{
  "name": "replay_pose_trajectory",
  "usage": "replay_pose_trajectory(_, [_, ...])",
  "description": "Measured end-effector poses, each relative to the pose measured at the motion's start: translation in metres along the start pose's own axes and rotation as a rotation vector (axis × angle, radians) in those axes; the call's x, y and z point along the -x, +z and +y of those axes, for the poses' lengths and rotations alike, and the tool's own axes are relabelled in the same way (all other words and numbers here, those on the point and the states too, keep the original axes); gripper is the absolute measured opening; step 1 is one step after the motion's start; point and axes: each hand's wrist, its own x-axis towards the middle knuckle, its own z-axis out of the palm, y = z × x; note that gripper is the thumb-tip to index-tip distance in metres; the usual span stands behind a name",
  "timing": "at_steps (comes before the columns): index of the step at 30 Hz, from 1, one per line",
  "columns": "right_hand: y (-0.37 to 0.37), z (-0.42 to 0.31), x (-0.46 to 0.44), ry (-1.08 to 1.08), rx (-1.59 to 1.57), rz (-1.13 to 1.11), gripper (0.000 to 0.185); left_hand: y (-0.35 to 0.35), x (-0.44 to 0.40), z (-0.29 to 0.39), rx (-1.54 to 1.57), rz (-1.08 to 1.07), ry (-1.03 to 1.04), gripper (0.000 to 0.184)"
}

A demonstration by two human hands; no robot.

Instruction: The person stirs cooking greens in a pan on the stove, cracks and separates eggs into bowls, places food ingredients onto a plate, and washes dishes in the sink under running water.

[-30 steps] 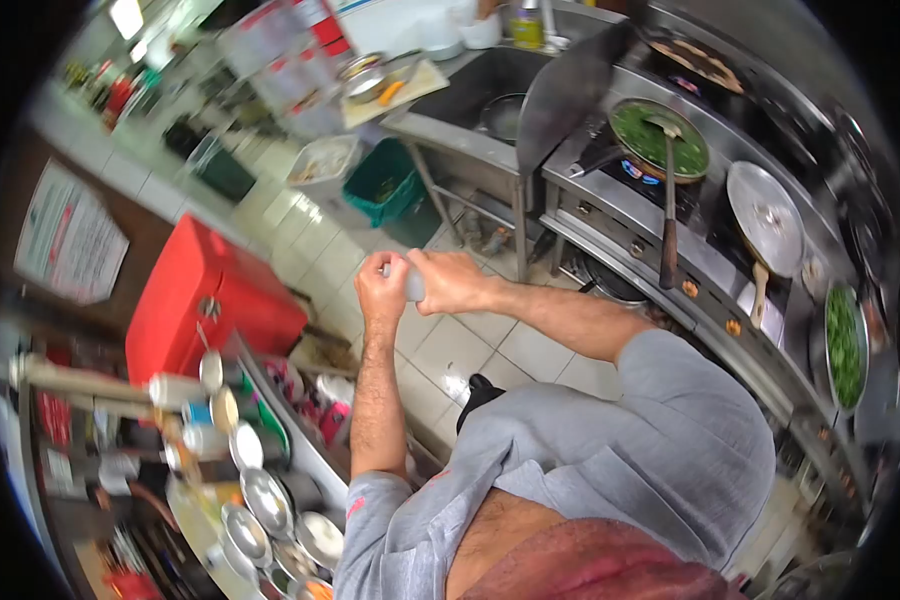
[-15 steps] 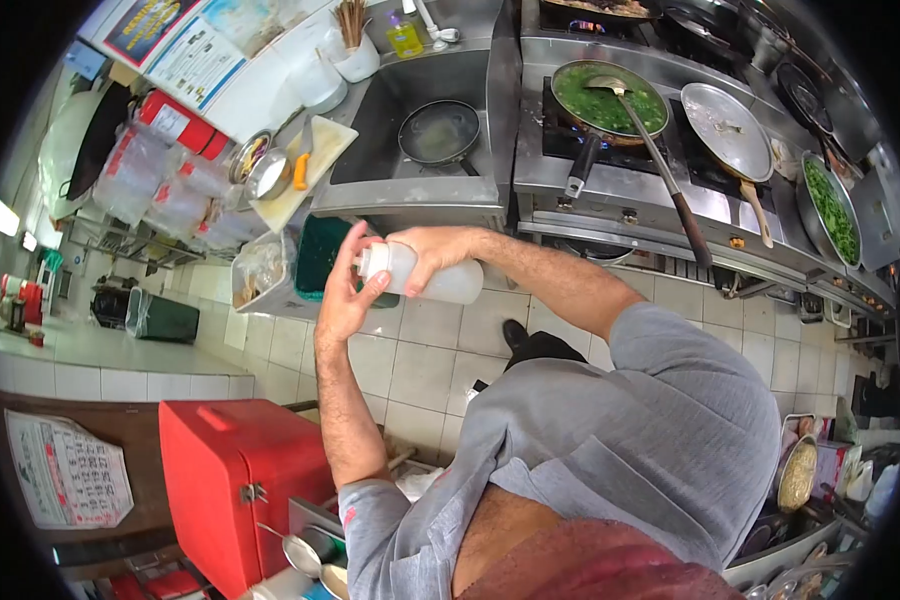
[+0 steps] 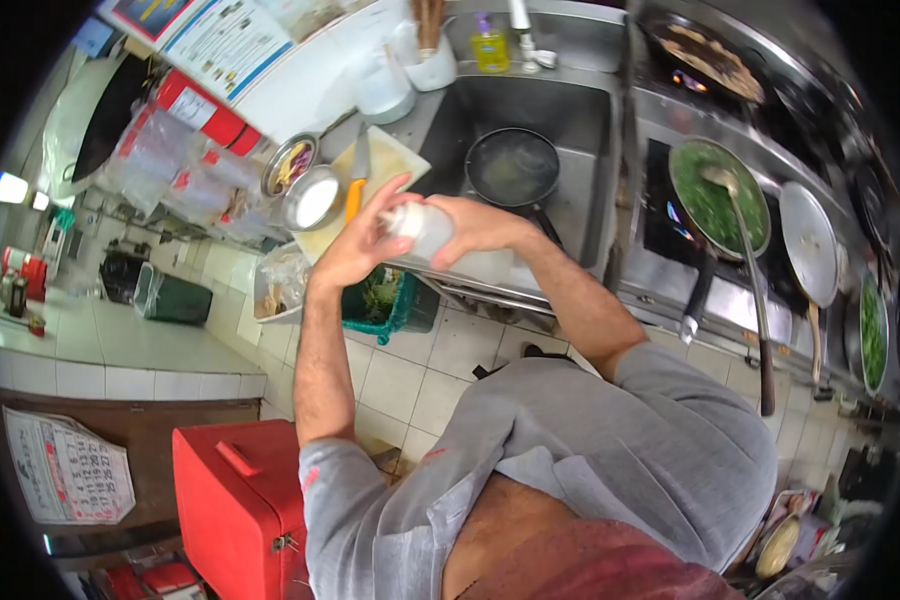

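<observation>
A translucent white plastic bottle (image 3: 428, 236) lies sideways between my two hands, over the front edge of the sink counter. My left hand (image 3: 355, 245) has its fingers around the white cap end. Wrapped round the bottle's body is my right hand (image 3: 482, 230). Just beyond my left hand, a knife with an orange handle (image 3: 355, 198) rests on a pale cutting board (image 3: 398, 155). Beside it stand a metal bowl of something white (image 3: 312, 199) and another bowl with colourful contents (image 3: 292, 166).
A dark pan (image 3: 513, 168) sits in the steel sink (image 3: 580, 110). Rightward on the stove is a pan of green food (image 3: 718, 200) with a ladle (image 3: 750, 270) in it. Below my hands stands a green-lined bin (image 3: 395, 310); a red box (image 3: 232, 490) is lower left.
My hands and the bottle have moved up toward the cutting board. The view has shifted, so the sink and stove appear further right.
</observation>
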Motion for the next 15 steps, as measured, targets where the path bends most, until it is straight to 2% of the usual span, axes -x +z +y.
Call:
replay_pose_trajectory(2, [-0.009,0.005,-0.019,0.04,-0.054,-0.01,0.068,-0.02,-0.023,-0.007,-0.077,-0.007,0.026,0.077])
replay_pose_trajectory(4, [-0.013,0.016,-0.043,0.16,0.071,0.16,0.066,-0.034,-0.045,-0.012,-0.285,0.234,-0.088,0.069])
replay_pose_trajectory(5, [-0.011,0.02,-0.056,0.163,0.07,0.152,0.066,-0.043,-0.059,-0.022,-0.28,0.24,-0.092,0.069])
replay_pose_trajectory(7, [-0.009,0.024,-0.083,0.107,0.805,0.435,0.071,-0.068,-0.091,-0.047,-0.55,0.607,-0.263,0.071])
replay_pose_trajectory(8, [-0.007,0.03,-0.098,0.033,0.979,0.512,0.07,-0.081,-0.105,-0.059,-0.612,0.743,-0.211,0.078])
replay_pose_trajectory(9, [-0.009,0.035,-0.113,0.039,0.984,0.514,0.07,-0.101,-0.114,-0.057,-0.607,0.737,-0.208,0.078])
replay_pose_trajectory(11, [-0.015,0.043,-0.143,-0.011,1.196,0.561,0.072,-0.14,-0.131,-0.045,-0.359,0.389,-0.514,0.081])
replay_pose_trajectory(13, [-0.026,0.047,-0.17,0.08,1.18,0.535,0.074,-0.172,-0.143,-0.057,-0.305,0.381,-0.477,0.078])
replay_pose_trajectory(15, [-0.041,0.053,-0.194,0.114,0.696,0.46,0.073,-0.204,-0.148,-0.065,-0.206,-0.031,0.266,0.078])
